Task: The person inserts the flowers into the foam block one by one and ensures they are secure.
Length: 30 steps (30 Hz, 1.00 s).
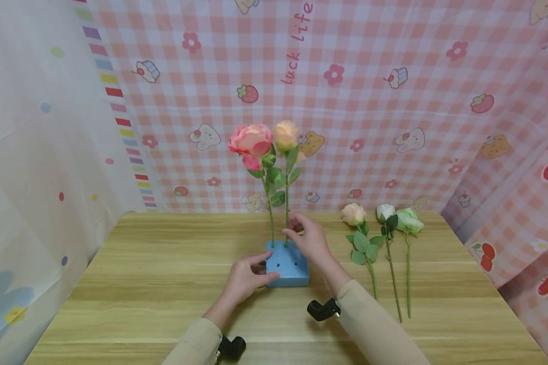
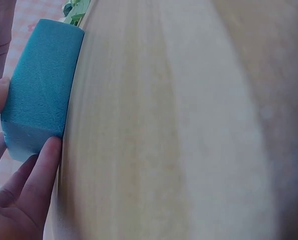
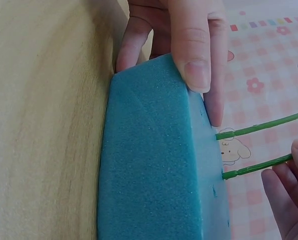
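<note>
A blue foam block [image 1: 287,280] sits on the wooden table, with two flowers upright in its back holes and two more holes showing in front. My left hand [image 1: 244,279] grips the block at its left side, thumb on the top near the front edge and fingers along the side. My right hand [image 1: 311,239] pinches the green stem [image 3: 259,166] of the peach rose [image 1: 286,134] low down, just above the block. To its left stands a pink rose [image 1: 252,140], touched by neither hand; its stem [image 3: 264,126] also enters the block's top.
On the table [image 1: 164,279] to the right lie a peach rose [image 1: 353,215], a white rose [image 1: 385,211] and a pale green rose [image 1: 409,221], stems pointing toward me. A pink checked cloth [image 1: 370,121] hangs behind the table's far edge.
</note>
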Each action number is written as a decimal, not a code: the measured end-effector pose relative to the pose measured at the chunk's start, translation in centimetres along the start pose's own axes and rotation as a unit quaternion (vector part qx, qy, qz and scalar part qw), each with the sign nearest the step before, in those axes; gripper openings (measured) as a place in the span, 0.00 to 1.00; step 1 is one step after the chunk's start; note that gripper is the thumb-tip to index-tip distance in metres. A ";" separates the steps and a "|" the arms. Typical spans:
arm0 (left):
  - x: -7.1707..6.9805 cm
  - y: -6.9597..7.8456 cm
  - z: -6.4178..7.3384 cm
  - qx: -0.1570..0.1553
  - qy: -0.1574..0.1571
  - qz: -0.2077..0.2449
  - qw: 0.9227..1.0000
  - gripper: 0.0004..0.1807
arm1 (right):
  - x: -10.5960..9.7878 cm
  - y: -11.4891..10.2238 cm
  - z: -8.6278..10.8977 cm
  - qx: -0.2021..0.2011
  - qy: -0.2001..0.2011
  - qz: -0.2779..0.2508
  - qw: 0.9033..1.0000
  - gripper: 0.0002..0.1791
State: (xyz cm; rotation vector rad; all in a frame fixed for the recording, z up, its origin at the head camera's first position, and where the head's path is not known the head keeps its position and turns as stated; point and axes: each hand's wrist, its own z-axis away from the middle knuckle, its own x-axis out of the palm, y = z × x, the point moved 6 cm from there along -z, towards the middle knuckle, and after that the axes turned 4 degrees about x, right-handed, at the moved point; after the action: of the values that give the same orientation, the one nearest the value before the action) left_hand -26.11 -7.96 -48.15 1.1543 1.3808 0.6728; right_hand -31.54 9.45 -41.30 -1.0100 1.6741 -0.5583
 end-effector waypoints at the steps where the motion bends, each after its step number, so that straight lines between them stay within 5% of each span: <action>1: 0.0 0.0 0.0 0.003 0.000 -0.001 1.000 0.32 | 0.0 0.0 0.0 0.001 0.000 0.000 1.000 0.07; 30: 0.1 -0.2 -0.1 0.007 -0.003 -0.015 1.000 0.32 | 0.6 0.7 0.4 0.003 -0.008 0.025 1.000 0.08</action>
State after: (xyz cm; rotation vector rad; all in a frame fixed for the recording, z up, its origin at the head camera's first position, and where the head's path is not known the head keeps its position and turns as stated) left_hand -26.28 -7.93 -48.34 1.1431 1.3974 0.6402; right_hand -31.49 9.37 -42.32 -0.9640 1.6781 -0.5210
